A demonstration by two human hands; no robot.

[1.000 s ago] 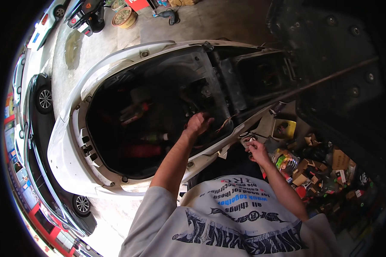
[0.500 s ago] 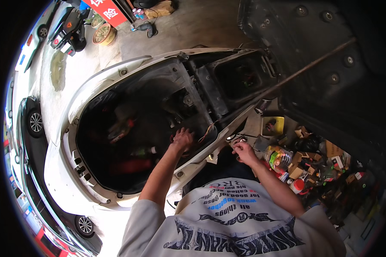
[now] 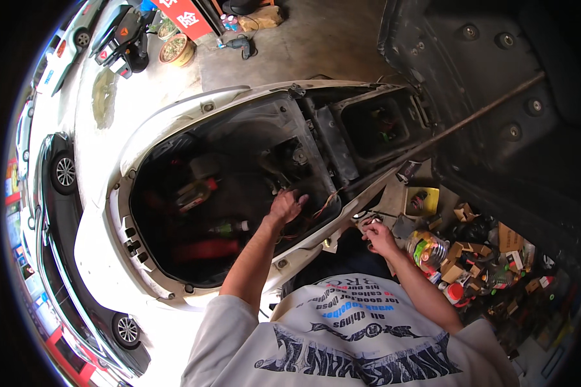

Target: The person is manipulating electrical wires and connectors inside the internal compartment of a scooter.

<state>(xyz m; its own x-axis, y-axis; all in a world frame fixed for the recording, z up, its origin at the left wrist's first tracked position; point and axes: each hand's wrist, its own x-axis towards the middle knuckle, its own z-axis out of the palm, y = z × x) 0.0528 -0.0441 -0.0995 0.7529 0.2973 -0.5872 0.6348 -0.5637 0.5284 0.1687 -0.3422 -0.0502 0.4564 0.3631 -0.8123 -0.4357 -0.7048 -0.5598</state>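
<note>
Inside the open bay: your left hand [image 3: 286,205] reaches down among the wires [image 3: 316,209], well below the white rim.
Left fingers: curled together over something dark; you cannot tell what they grip, or whether they grip at all.
Wires: a thin orange and red bundle, just to the right of your left hand, running toward the bay's right edge.
Right hand [image 3: 379,236]: outside the bay, at the white edge [image 3: 342,227], close to your chest.
Right fingers: bunched at the tips around a small dark part with a thin lead; too small to name.
Bay [image 3: 174,148]: white shell, dark inside, with a red bottle [image 3: 197,250] and a green-capped one [image 3: 229,228] lying to the left of your arm.
Prop rod [image 3: 471,119]: slants up to the raised black lid [image 3: 497,58].
Right side: a heap of small boxes and cans [image 3: 471,255] beside your right forearm.
</note>
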